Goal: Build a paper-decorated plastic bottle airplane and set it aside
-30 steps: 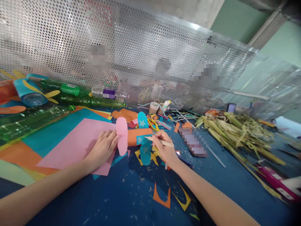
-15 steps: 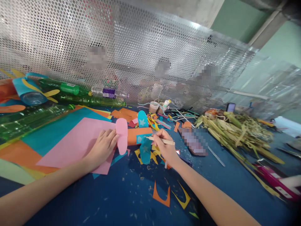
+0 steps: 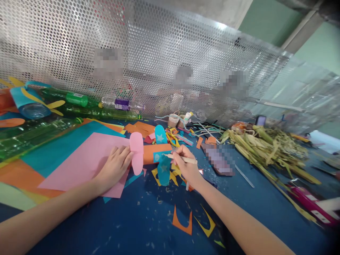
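A paper toy plane lies across the middle of the blue table, its body (image 3: 149, 153) wrapped in orange paper. Pink rounded paper pieces (image 3: 136, 154) form its left end, and blue wings (image 3: 163, 174) with pale stars stick out near its right end. My left hand (image 3: 119, 159) grips the plane at the pink end, fingertips partly hidden behind it. Closed around a cream-coloured pen (image 3: 189, 160), my right hand (image 3: 184, 163) holds the tip against the blue paper band beside a small pale shape.
Stacked coloured sheets (image 3: 79, 166) lie left. Green plastic bottles (image 3: 39, 132) and another bottle craft (image 3: 34, 106) stand behind them. Paper scraps (image 3: 183, 221) are scattered around. A phone (image 3: 219, 159), dried husks (image 3: 260, 145) and a magenta tool (image 3: 310, 202) lie right. A perforated metal screen (image 3: 159, 53) rises behind.
The view has shifted very slightly. Both hands keep their holds, and the pen tip stays on the blue band with hardly any visible movement.
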Available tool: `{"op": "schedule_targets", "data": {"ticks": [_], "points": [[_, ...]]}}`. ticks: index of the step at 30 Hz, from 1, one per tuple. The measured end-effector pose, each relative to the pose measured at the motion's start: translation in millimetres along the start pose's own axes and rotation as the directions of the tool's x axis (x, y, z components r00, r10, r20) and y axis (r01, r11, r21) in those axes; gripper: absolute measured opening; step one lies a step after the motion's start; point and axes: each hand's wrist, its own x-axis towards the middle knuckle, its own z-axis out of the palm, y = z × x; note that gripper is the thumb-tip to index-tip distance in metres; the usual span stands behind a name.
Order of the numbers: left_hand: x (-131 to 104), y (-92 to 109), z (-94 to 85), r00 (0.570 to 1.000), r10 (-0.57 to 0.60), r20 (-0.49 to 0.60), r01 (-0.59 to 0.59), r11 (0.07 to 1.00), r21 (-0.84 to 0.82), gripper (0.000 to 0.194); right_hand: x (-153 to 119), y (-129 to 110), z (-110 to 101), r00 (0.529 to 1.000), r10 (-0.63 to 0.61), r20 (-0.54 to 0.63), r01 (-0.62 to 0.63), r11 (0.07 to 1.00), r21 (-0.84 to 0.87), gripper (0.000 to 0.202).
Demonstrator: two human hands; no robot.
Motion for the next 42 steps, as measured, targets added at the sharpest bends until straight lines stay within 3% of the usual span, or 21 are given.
{"op": "schedule_targets", "data": {"ticks": [7, 20, 28, 42], "points": [[1.4, 0.3, -1.4, 0.997, 0.037, -0.072, -0.036, 0.999, 0.018, 0.044, -0.3, -1.5, 0.0, 1.0, 0.012, -0.004, -0.012, 1.0, -0.001, 0.023], [0.6, -0.5, -1.7, 0.999, 0.02, -0.029, -0.021, 0.999, -0.037, 0.038, 0.4, 3.2, -0.1, 1.0, -0.02, -0.016, 0.02, 1.0, 0.023, 0.024], [0.5, 0.3, -2.8, 0.998, -0.066, 0.019, 0.068, 0.974, -0.216, 0.031, 0.4, 1.8, 0.1, 1.0, -0.023, -0.018, 0.024, 0.999, 0.029, 0.024], [0.9, 0.4, -2.0, 0.997, -0.078, 0.014, 0.079, 0.972, -0.222, 0.032, -0.9, -6.4, 0.9, 1.0, 0.009, 0.008, -0.009, 0.999, -0.032, 0.023]]}}
